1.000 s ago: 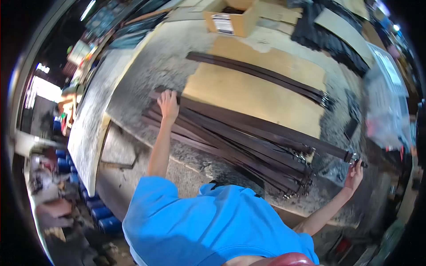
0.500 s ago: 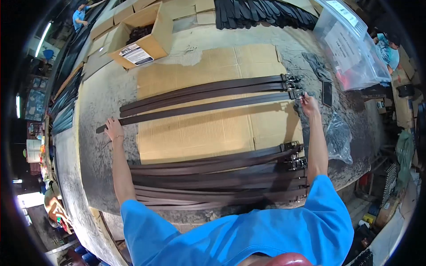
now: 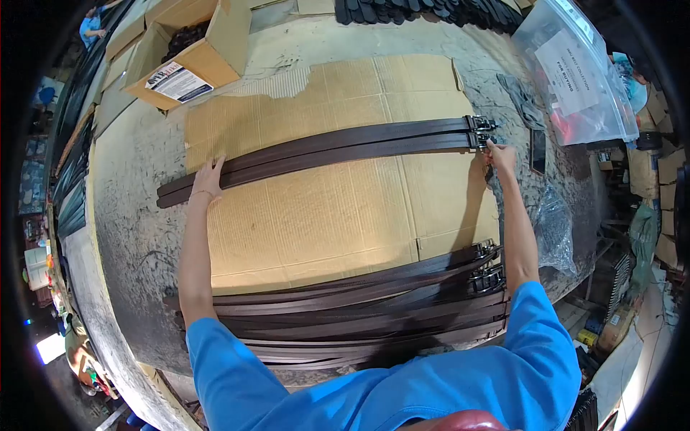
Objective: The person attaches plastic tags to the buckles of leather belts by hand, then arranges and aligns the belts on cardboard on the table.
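Dark brown belts [image 3: 345,144] lie side by side across a cardboard sheet, their metal buckles [image 3: 480,133] together at the right end. My left hand [image 3: 207,183] is laid across these belts near their left ends, its fingers closed over them and the fingertips at the far edge. At the other end, my right hand [image 3: 502,156] pinches the buckle end of the nearest belt. Closer to my body is a pile of similar brown belts [image 3: 345,312], with buckles also to the right.
Beneath the belts is the cardboard sheet [image 3: 309,223]. An open carton [image 3: 230,47] stands back left, black straps [image 3: 431,14] behind. At right are a clear plastic bin [image 3: 575,79], dark cloth [image 3: 521,100], a phone [image 3: 537,151] and a plastic bag [image 3: 555,233]. A person [image 3: 91,27] is far left.
The near belt has moved away from me, up against the other belts, and their left ends now line up. My left hand has moved inward along it; my right hand stays at the buckle.
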Demonstrator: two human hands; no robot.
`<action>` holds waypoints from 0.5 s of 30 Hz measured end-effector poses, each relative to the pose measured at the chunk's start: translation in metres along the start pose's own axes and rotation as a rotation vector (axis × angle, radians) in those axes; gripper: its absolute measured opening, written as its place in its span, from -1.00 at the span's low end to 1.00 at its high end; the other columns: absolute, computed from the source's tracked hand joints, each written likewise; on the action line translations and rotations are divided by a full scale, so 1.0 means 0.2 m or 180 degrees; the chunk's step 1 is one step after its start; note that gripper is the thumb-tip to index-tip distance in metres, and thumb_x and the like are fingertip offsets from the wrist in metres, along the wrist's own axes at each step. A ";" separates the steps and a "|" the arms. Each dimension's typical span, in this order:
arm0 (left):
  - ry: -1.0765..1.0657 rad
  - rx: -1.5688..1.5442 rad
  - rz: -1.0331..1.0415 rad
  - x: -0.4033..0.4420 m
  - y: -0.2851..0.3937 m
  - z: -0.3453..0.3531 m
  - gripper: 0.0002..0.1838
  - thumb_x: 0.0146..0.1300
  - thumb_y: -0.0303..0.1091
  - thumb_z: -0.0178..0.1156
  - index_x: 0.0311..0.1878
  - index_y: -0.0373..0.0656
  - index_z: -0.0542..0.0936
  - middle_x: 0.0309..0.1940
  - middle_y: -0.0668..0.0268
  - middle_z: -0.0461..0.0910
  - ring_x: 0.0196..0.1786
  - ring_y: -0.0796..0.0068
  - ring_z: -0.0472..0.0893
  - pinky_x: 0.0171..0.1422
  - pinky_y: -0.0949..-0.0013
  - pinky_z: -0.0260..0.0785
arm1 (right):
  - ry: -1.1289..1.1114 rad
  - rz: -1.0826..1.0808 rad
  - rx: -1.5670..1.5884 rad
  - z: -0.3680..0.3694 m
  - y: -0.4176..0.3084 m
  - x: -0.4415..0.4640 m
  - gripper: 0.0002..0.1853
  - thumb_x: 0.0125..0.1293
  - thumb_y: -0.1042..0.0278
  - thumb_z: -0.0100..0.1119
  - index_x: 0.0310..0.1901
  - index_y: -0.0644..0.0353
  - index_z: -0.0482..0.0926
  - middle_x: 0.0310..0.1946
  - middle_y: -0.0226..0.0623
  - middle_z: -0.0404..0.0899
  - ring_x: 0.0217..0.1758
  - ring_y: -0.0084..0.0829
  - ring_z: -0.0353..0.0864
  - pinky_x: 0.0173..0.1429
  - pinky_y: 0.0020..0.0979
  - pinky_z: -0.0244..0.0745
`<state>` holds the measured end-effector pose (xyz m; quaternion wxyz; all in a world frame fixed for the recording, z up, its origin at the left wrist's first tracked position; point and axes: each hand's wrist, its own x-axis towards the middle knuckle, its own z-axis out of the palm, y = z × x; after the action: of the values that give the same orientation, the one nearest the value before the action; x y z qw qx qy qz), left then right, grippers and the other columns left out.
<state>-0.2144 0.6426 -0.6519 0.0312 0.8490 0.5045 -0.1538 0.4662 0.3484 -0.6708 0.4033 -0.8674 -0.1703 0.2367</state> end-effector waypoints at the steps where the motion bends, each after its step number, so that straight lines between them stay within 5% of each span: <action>1: -0.0192 -0.0105 0.0037 0.01 0.00 -0.02 -0.05 -0.22 -0.64 0.36 0.36 -0.02 0.25 0.24 0.16 0.31 0.30 0.12 0.34 0.34 0.14 0.26 | -0.0122 0.0034 0.0286 0.00 0.01 0.01 -0.70 0.28 0.24 0.26 -0.34 0.40 0.63 -0.57 -0.32 0.59 -0.65 -0.58 0.50 -0.53 -0.57 0.42; 5: -0.0107 -0.0176 0.0200 -0.01 -0.03 -0.07 -0.16 -0.20 -0.62 0.33 0.29 -0.11 0.32 0.18 0.13 0.36 0.24 0.09 0.39 0.31 0.22 0.30 | -0.0035 0.0063 0.0656 0.03 0.09 0.05 -0.68 0.27 0.24 0.27 -0.33 0.43 0.62 -0.58 -0.31 0.61 -0.61 -0.57 0.56 -0.52 -0.59 0.40; 8: -0.0070 -0.0315 0.0254 0.03 -0.06 0.02 -0.24 -0.17 -0.62 0.29 0.24 -0.19 0.35 0.17 0.11 0.37 0.24 0.10 0.39 0.30 0.20 0.31 | -0.0221 0.0108 0.1258 -0.03 0.04 -0.10 -0.65 0.20 0.28 0.31 -0.14 0.42 0.56 -0.32 -0.15 0.64 -0.34 -0.38 0.66 -0.31 -0.45 0.53; 10: 0.0204 -0.0124 0.0414 -0.01 -0.08 0.04 -0.26 -0.17 -0.61 0.26 0.22 -0.22 0.35 0.17 0.09 0.37 0.23 0.08 0.40 0.31 0.21 0.30 | 0.0945 -0.2635 -0.1918 0.05 -0.11 -0.31 -0.46 0.06 0.30 0.36 0.07 0.38 0.45 0.01 0.01 0.52 0.07 -0.12 0.54 0.09 -0.23 0.47; 12: 0.0120 -0.0092 0.0300 -0.02 -0.04 0.00 -0.25 -0.20 -0.60 0.26 0.22 -0.23 0.35 0.17 0.08 0.36 0.23 0.08 0.39 0.32 0.22 0.30 | -0.0256 -0.3234 -0.1655 0.17 -0.23 -0.38 -0.36 -0.03 0.34 0.34 0.14 0.31 0.39 0.21 0.05 0.34 0.30 0.03 0.29 0.36 -0.12 0.22; 15: 0.0006 -0.0141 0.0172 -0.03 0.02 -0.04 -0.22 -0.25 -0.60 0.26 0.22 -0.23 0.35 0.17 0.06 0.36 0.25 0.07 0.38 0.34 0.26 0.28 | -0.1384 -0.3673 -0.2046 0.42 -0.44 -0.46 -0.10 -0.12 0.25 0.41 0.31 0.23 0.20 0.31 0.08 0.20 0.38 0.02 0.20 0.43 -0.14 0.15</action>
<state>-0.2118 0.6371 -0.6420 0.0536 0.8616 0.4847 -0.1409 0.3344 0.4098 -0.6254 0.1446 -0.6475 -0.7427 0.0907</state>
